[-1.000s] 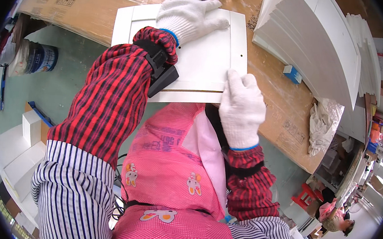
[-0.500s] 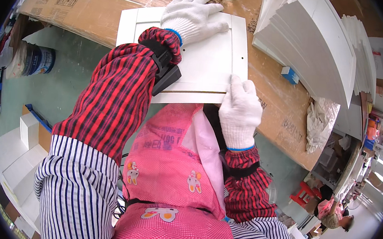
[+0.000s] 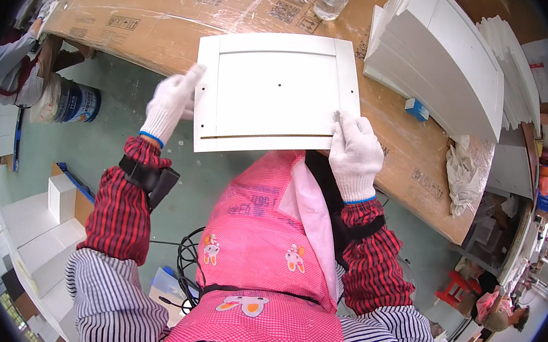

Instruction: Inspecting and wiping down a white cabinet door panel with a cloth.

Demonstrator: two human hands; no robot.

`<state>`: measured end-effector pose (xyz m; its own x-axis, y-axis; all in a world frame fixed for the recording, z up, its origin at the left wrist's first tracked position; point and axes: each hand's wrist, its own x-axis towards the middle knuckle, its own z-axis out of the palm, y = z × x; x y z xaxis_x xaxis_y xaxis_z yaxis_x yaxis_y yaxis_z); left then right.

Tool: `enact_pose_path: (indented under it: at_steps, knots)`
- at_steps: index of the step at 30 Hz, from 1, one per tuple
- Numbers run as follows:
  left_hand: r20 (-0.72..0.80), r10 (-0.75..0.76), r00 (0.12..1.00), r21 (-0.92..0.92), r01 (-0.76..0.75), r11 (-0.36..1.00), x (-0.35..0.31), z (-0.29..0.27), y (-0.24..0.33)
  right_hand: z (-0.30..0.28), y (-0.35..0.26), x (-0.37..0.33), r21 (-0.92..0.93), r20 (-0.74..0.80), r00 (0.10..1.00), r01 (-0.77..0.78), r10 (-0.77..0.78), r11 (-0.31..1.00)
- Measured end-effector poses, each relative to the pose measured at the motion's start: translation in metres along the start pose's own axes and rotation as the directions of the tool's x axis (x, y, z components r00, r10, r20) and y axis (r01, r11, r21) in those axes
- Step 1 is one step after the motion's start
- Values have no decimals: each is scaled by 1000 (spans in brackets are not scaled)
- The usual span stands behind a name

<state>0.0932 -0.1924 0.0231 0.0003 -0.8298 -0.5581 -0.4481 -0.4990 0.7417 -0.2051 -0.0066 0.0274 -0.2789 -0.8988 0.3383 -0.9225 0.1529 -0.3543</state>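
Note:
A white framed panel (image 3: 269, 73) lies over the near edge of the cardboard-covered table, its front part jutting past it. It has a few small dark holes and a brown groove along its near side. My right hand (image 3: 357, 152), in a white knit glove, pinches the panel's near right corner, thumb and fingertips on its top face. My left hand (image 3: 170, 103), gloved alike and slightly blurred, is at the panel's left edge with fingers stretched out. Whether its fingertips touch the edge is hard to tell.
A stack of white panels (image 3: 440, 62) stands at the right, near a small blue box (image 3: 416, 109) and a crumpled white cloth (image 3: 461, 177). A clear cup (image 3: 331, 3) is at the back. A bucket (image 3: 78, 100) and another person (image 3: 18, 74) are at left.
My left hand has lifted off the panel's face and moved left to its left edge. The panel has shifted slightly right, with my right hand still on its corner.

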Motion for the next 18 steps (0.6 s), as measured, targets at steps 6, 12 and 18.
enact_pose_path:
  at_steps: [6,12,18]
  knots:
    - [21,238,971,-505,-196,841,-93,57,-22,-16,27,-10,209,-50,998,-20,31,978]
    - [-72,425,902,-359,-421,833,-221,62,-47,-52,36,-39,668,106,916,-355,388,654]
    - [217,645,733,-54,-650,758,-253,85,-68,-52,51,-50,380,39,977,-208,210,901]
